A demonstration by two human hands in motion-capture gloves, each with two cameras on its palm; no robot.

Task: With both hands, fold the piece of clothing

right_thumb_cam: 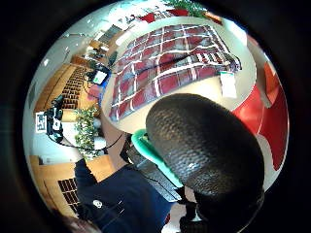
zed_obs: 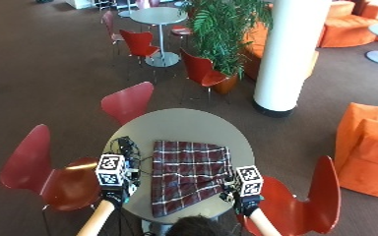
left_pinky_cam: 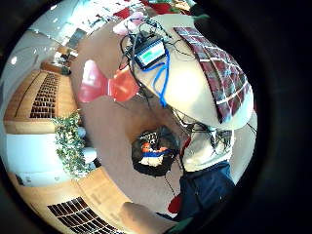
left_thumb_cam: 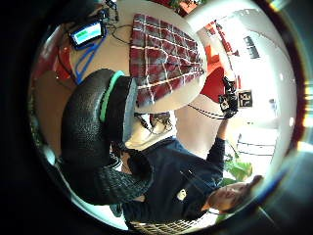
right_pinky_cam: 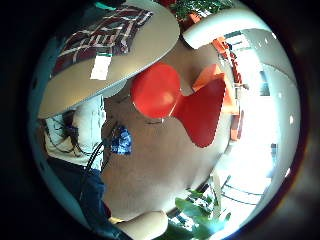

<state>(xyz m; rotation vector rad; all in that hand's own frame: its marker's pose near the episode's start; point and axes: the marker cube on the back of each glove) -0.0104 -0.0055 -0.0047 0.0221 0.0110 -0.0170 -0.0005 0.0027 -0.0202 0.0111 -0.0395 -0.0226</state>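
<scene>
Plaid red clothing (zed_obs: 188, 174) is lying flat mid-bench (zed_obs: 176, 123); we are hovering left hand (zed_obs: 113, 194) and right hand (zed_obs: 241, 199) beside it, each grip unreadable. We judge pinching matching corners is best.

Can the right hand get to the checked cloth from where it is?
Probably yes. The right hand hovers just beside the near edge of the checked cloth, which lies flat on the round table, and nothing sits between them.

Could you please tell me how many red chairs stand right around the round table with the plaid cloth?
3: one red moulded chair beyond the round grey table, one at its left, one at its right. More red chairs stand farther back; others may be hidden.
</scene>
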